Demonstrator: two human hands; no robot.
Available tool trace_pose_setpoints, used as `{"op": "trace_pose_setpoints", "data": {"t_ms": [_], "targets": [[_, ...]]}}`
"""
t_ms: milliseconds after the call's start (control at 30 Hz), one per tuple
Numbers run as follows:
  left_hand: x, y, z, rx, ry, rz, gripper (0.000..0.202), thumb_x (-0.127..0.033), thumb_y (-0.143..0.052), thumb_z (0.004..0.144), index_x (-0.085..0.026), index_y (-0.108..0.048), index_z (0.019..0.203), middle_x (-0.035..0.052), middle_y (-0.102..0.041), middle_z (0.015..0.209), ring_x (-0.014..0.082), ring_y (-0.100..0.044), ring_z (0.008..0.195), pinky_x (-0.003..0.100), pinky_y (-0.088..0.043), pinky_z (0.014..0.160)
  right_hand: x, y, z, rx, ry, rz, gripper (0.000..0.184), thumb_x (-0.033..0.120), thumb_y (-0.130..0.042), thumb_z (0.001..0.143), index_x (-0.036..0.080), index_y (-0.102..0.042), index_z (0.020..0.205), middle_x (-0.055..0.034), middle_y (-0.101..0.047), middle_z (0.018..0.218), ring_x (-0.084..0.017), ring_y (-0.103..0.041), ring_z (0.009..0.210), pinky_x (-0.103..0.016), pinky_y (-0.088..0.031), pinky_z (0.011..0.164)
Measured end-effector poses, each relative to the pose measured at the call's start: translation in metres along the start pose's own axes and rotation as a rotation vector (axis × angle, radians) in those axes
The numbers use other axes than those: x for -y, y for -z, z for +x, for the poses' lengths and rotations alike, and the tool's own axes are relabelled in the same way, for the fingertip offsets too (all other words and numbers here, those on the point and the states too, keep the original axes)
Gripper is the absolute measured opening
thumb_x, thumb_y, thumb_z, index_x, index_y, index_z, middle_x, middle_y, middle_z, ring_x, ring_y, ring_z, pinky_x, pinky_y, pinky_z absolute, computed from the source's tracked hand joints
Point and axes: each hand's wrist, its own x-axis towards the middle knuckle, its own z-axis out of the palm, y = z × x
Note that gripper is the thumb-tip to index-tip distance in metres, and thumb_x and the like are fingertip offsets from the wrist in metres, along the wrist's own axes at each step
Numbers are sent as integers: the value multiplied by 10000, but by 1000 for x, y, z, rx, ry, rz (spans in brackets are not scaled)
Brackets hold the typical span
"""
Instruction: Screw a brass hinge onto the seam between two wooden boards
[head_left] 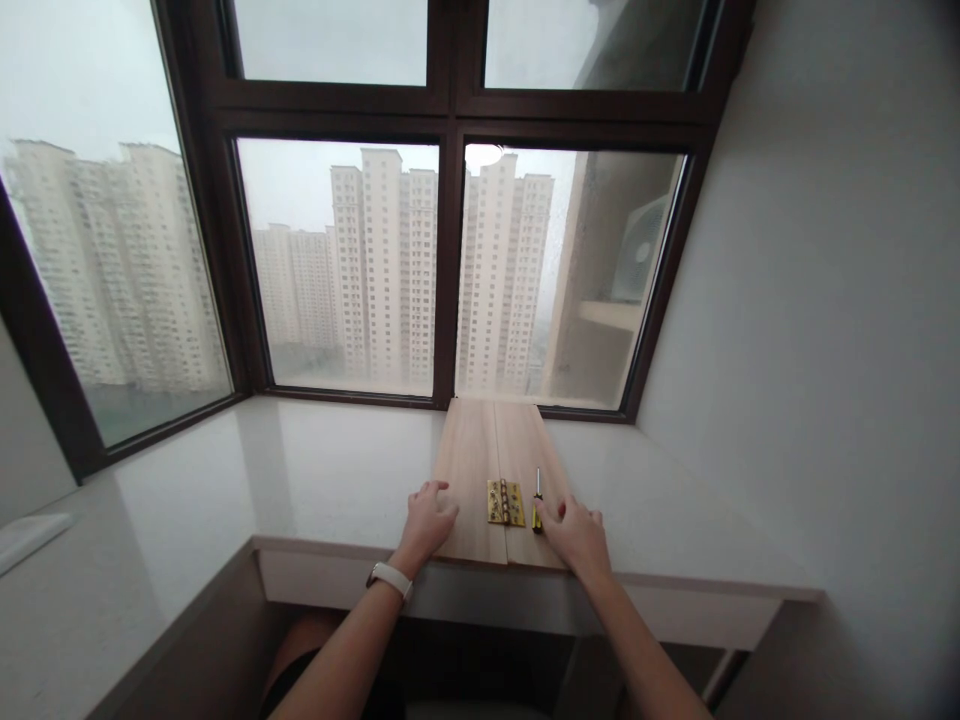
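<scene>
White watch (391, 579) nearest us, and the left hand (429, 520) is loose, fingers curled around nothing, at the left edge of two wooden boards (466, 455)! Right hand (579, 534) opposite, thumb right by the screwdriver (538, 515); gripped or not, I can't tell. Gold-coloured hinge (505, 503) lies spread across the seam, dark window frame (447, 260) behind, pale towers (382, 260) beyond!

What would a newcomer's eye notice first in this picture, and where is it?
Probably the shiny gold-coloured metal hinge, lying across the seam between two pale wooden boards on the white windowsill. Just to its right lies a slim screwdriver with a black-and-yellow handle, close to the person's right hand. Beyond them, pale high-rise towers show through the large dark-brown-framed window.
</scene>
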Motion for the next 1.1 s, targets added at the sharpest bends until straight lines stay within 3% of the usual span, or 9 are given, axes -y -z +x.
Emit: {"op": "trace_pose_setpoints", "data": {"t_ms": [133,233,367,467,600,700,833,967,1100], "targets": [[1,-4,-1,-20,-49,118,419,-320,-522,876,-134,-572,1249,158,-566,1359,296,-387,1376,405,-247,1131,2,7,-5,45,-2,-39,647,738,-386,898,157,-653,998,-190,-678,1059,-322,-598,1019,-418,-396,898],[-4,-5,-3,-52,-96,208,474,-346,-536,882,-116,-561,1295,194,-497,1426,334,-301,1421,446,-197,1158,11,14,-15,-20,6,-95,709,761,-388,882,133,-665,1056,-226,-635,1156,-360,-540,1117,-440,-397,908],[-21,-5,-5,-68,-230,238,432,-287,-509,882,-109,-599,1266,177,-513,1389,315,-385,1333,408,-218,1155,28,16,-23,-87,24,-139,712,711,-414,898,77,-677,1087,-258,-616,1159,-375,-498,1157,-456,-388,939],[-35,-7,-4,-12,-306,239,391,-222,-474,880,-126,-614,1232,156,-558,1321,294,-415,1291,395,-255,1132,35,13,-22,-9,-6,-141,629,623,-489,892,64,-691,1099,-272,-608,1172,-383,-489,1182,-466,-384,954],[-47,-9,-1,73,-364,215,304,-231,-438,922,-160,-629,1148,142,-594,1233,285,-451,1231,401,-314,1080,30,9,-14,46,-6,-152,404,414,-494,929,89,-697,1060,-262,-624,1171,-361,-536,1171,-458,-389,954],[-51,-10,4,89,-403,190,275,-246,-406,962,-161,-631,1095,148,-612,1174,283,-485,1169,412,-335,1057,20,15,-5,15,19,-101,321,345,-457,970,110,-642,1088,-223,-671,1074,-306,-629,1029,-388,-433,853],[-53,-14,8,89,-419,184,276,-262,-383,992,-172,-633,1066,144,-619,1148,279,-502,1142,417,-332,1053,8,37,16,-61,18,80,237,292,-413,994,159,-573,1108,-141,-706,945,-241,-669,846,-313,-431,726],[-51,-18,7,66,-394,187,262,-278,-393,994,-176,-628,1051,142,-617,1151,279,-502,1133,412,-345,1029,11,71,37,-186,253,365,167,289,-461,954,211,-581,1039,-83,-720,984,-212,-677,898,-287,-447,790],[-49,-19,5,50,-397,194,262,-290,-392,1001,-180,-626,1039,134,-619,1145,276,-503,1135,404,-346,1025,32,102,48,-165,366,536,179,296,-480,934,220,-591,1052,-40,-720,887,-187,-689,795,-278,-468,760]]}}
